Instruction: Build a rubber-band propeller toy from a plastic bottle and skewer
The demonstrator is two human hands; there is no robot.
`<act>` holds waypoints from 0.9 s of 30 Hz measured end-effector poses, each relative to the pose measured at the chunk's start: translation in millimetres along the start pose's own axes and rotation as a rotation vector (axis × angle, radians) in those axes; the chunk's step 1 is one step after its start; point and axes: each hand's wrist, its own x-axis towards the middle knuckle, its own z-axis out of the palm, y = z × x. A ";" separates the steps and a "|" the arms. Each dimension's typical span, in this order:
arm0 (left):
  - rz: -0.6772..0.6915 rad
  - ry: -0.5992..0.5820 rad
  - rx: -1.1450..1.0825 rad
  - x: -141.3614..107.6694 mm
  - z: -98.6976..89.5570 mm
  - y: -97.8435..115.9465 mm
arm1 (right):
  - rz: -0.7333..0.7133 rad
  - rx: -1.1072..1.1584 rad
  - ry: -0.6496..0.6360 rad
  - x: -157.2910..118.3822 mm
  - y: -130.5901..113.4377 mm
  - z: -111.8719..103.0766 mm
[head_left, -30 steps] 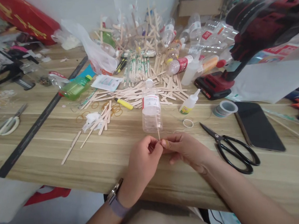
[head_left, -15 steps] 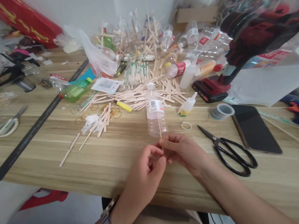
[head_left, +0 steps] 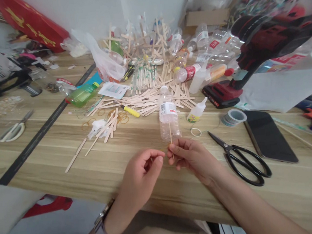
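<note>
Between the thumb and fingers of my right hand (head_left: 187, 154) a thin wooden craft stick (head_left: 170, 132) is pinched, standing nearly upright and seen edge-on. My left hand (head_left: 145, 170) is just to the left, thumb and index finger brought together. A thin yellowish strand, which looks like a rubber band (head_left: 163, 149), runs faintly from its fingertips toward the stick. Directly behind the stick a clear plastic bottle (head_left: 167, 110) with a white label and white cap stands upright on the table. Black-handled scissors (head_left: 236, 154) lie to the right of my right hand.
Loose craft sticks (head_left: 144, 101) are heaped behind the bottle. A glue bottle (head_left: 197, 111), a spool (head_left: 234, 117), a phone (head_left: 271, 135) and a red cordless drill (head_left: 236, 74) occupy the right. On the left are white-handled scissors (head_left: 15, 128), a green bottle (head_left: 83, 94) and rubber bands (head_left: 123, 118).
My left hand has moved left, away from my right hand, opening a small gap between them. My right hand still holds the stick. The whole view has shifted slightly.
</note>
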 end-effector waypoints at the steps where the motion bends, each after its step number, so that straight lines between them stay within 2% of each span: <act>1: 0.009 0.046 0.042 4.4 -2.4 -0.5 | -0.005 0.005 -0.011 -0.1 0.5 0.2; 3: 0.013 0.099 0.130 13.5 -5.7 -1.4 | -0.013 0.014 -0.027 -0.1 2.2 0.4; 6: 0.005 0.093 0.270 26.2 -7.7 -2.0 | -0.024 0.030 -0.043 0.2 5.2 0.4; 10: 0.027 -0.006 0.452 40.1 -9.3 -0.4 | -0.053 0.046 -0.054 0.7 7.9 0.8; 15: 0.007 -0.150 0.453 56.1 -16.1 -1.7 | -0.084 0.013 -0.058 0.4 8.6 2.5; 18: -0.062 -0.331 0.250 63.5 -21.5 -6.5 | -0.088 0.011 -0.057 -0.8 7.5 3.6; 21: -0.079 -0.498 -0.144 63.6 -19.8 -9.7 | -0.066 0.036 -0.055 -2.3 5.4 4.3; 23: -0.080 -0.487 -0.354 59.3 -12.6 -8.6 | -0.050 0.062 -0.035 -2.4 4.4 4.6; 27: -0.129 -0.364 -0.608 48.5 7.8 -3.0 | -0.035 0.128 -0.002 -0.3 4.9 5.4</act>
